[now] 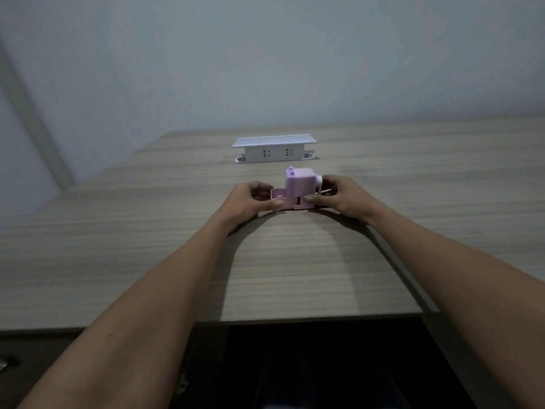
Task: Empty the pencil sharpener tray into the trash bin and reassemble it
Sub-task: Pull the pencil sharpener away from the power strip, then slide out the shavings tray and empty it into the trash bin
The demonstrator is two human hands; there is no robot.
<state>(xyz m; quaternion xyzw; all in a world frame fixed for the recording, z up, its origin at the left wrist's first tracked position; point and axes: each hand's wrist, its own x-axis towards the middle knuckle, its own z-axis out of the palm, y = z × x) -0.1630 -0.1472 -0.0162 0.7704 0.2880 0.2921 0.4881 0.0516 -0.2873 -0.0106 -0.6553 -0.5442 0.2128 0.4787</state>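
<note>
A small lilac pencil sharpener [299, 184] stands on the wooden desk [265, 261], its crank on the right side. Its pink tray [278, 194] sticks partly out of the sharpener's left side. My left hand [250, 197] grips the tray, thumb along its front edge and fingers curled behind it. My right hand [339, 194] holds the sharpener's body at the crank side, thumb pressed on the front base. No trash bin is in view.
A white pop-up power socket box [274, 149] with two outlets stands behind the sharpener near the wall. The desk's front edge runs just under my forearms, with dark space below it. A wall rises behind the desk.
</note>
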